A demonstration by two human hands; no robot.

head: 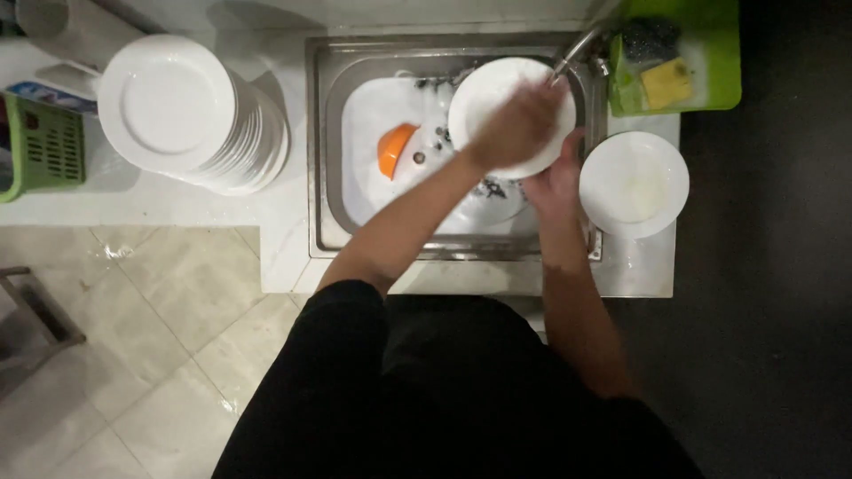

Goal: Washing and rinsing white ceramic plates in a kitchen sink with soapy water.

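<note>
A white plate (486, 93) is held over the steel sink (318, 142), under the tap (577, 49). My left hand (517, 122) lies on the plate's face, blurred, fingers curled against it. My right hand (555, 182) grips the plate from below at its near right rim. Under the plate the sink holds more white dishes (373, 115) and an orange bowl (393, 149) tipped on its side.
A tall stack of white plates (182, 111) stands on the counter left of the sink. One white plate (634, 184) sits to the right. A green tray (701, 66) holds a yellow sponge (666, 82) and a dark scourer (650, 37). A green basket (44, 146) is far left.
</note>
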